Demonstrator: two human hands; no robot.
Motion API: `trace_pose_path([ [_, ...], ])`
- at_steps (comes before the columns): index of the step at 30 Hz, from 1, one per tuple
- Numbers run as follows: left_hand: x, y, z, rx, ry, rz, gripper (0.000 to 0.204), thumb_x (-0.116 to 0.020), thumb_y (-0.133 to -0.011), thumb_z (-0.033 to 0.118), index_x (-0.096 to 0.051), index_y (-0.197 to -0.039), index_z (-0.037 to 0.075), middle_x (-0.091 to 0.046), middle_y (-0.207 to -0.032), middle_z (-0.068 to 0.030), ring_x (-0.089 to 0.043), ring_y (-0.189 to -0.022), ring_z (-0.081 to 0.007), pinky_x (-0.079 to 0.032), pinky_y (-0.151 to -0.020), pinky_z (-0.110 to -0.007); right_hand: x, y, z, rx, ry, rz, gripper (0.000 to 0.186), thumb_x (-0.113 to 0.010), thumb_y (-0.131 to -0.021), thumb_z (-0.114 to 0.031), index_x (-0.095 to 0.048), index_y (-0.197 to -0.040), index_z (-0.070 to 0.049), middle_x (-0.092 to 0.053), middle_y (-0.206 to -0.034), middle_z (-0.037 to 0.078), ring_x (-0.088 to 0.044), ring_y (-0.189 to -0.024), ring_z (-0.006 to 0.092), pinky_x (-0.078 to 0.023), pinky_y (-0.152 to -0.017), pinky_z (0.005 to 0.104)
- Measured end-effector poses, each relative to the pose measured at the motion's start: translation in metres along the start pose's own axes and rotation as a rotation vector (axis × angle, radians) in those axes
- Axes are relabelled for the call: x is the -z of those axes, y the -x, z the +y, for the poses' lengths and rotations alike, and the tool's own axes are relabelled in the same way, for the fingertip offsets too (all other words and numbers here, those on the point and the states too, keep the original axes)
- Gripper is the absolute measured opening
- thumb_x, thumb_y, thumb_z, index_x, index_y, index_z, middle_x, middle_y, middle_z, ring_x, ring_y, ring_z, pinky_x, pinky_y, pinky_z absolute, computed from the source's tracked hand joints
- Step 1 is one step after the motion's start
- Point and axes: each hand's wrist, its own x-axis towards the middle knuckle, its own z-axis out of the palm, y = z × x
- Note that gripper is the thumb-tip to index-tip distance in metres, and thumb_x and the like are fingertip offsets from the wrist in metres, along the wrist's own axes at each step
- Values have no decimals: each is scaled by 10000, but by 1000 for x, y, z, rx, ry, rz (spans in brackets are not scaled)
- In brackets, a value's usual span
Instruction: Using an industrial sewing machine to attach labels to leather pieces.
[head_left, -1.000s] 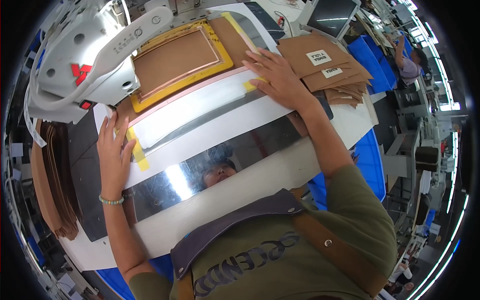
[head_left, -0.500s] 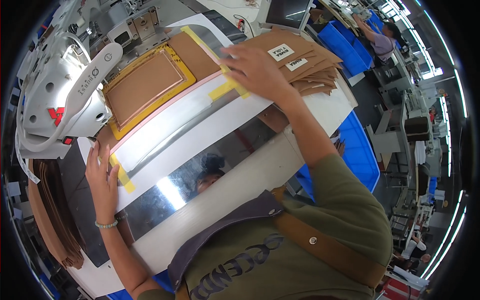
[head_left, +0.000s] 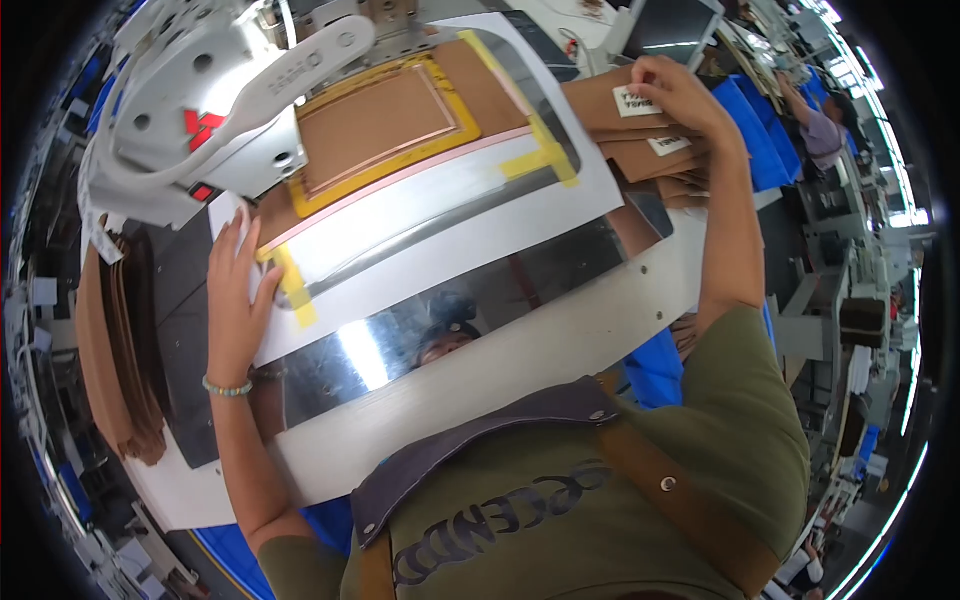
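Observation:
My left hand (head_left: 240, 295) lies with fingers spread at the left end of a flat jig of white sheet (head_left: 415, 270), brown pieces, pink strips and yellow tape (head_left: 298, 300). A brown panel (head_left: 365, 130) inside a yellow frame (head_left: 455, 112) sits beneath the white machine head (head_left: 165, 120) and its pale arm, partly hidden. At upper right my right hand (head_left: 680, 100) is curled, thumb and fingers pinched on the top brown piece of a stack (head_left: 635, 160) bearing white labels; the exact fingertip contact is small in view.
Dark brown pieces (head_left: 120, 360) hang stacked at left. A mirrored plate (head_left: 520, 300) crosses the white table (head_left: 420, 400) before me. A monitor (head_left: 665, 35) stands at the back. Blue bins (head_left: 750, 130) stand right and below. A co-worker (head_left: 820, 135) is at a farther bench.
My right hand has moved from the taped right end of the jig up and right onto the brown stack, closing its fingers. My left hand stays at the jig's left end.

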Motion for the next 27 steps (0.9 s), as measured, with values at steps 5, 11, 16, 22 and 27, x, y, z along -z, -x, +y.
trace_pose_path([
  [5, 3, -17, -7, -31, -122, -54, 601, -646, -1030, 167, -500, -1594, 19, -476, -1653, -219, -377, -1547, -448, -317, -1272, -516, -49, -58, -102, 265, -301, 146, 237, -705, -1063, -269, -764, -1221, -101, -741, -1054, -16, -654, -956, 71, -520, -856, 252],
  [11, -22, -55, -28, -72, -76, -10, 449, -566, -1068, 204, -625, -1427, -60, -594, -1439, -305, -443, -1451, -486, -364, -1204, -543, -177, -135, -197, 589, -92, 264, 205, -688, -1027, -197, -831, -1142, -106, -739, -1070, 49, -633, -1067, 255, -518, -970, 372],
  [16, -21, -72, -28, -105, -21, -69, 432, -551, -1081, 237, -655, -1354, -82, -614, -1407, -294, -504, -1321, -484, -383, -1160, -551, -196, -132, -243, 634, 119, 163, 153, -735, -963, -151, -854, -1057, -138, -728, -1022, -16, -631, -1147, 221, -484, -1044, 408],
  [22, -35, -79, -28, -94, -50, -180, 473, -508, -1124, 227, -558, -1565, 62, -485, -1676, -119, -392, -1554, -390, -263, -1310, -482, -199, -125, -247, 647, 143, 172, 168, -704, -985, -189, -843, -1067, -140, -738, -1110, 6, -629, -1188, 231, -486, -1051, 443],
  [27, -35, -91, -22, -91, 138, -202, 472, -512, -1120, 159, -546, -1584, 79, -433, -1725, -51, -380, -1589, -319, -252, -1324, -433, -221, -115, -231, 646, -23, 157, 228, -704, -983, -184, -817, -1178, -153, -720, -1220, 31, -609, -1281, 243, -471, -1093, 460],
])
